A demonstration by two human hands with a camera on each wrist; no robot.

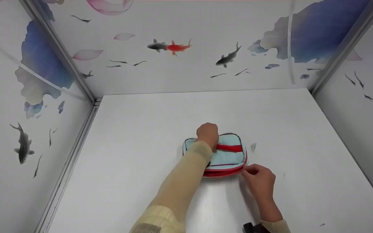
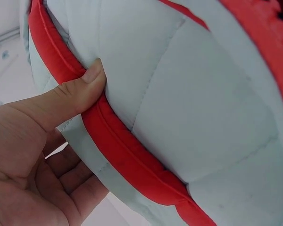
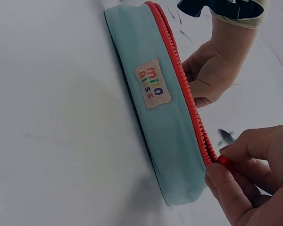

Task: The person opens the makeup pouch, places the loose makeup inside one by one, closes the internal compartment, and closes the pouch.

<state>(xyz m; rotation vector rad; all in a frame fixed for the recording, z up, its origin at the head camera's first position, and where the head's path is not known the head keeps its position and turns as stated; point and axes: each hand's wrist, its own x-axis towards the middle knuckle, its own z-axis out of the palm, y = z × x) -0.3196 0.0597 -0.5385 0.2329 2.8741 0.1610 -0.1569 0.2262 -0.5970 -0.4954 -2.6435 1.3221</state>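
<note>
A light blue quilted zip pouch (image 1: 227, 158) with red trim sits on the white table. My left hand (image 1: 208, 134) grips its far side. In the left wrist view the thumb (image 2: 92, 77) lies over the red strap (image 2: 127, 160), with the other fingers behind the pouch. At the near right corner my right hand (image 1: 260, 181) pinches the red zipper pull (image 3: 223, 161) between thumb and fingertips. The red zipper (image 3: 186, 89) runs along the pouch's upper edge, its teeth parted in a narrow gap near the pull. A label with coloured letters (image 3: 153, 84) shows on the side.
The white table (image 1: 134, 136) is bounded by a back wall (image 1: 186, 74) painted with fish and petals and by side walls. Metal frame posts (image 1: 66, 58) stand at the corners. A dark wrist strap (image 1: 254, 227) is on the right wrist.
</note>
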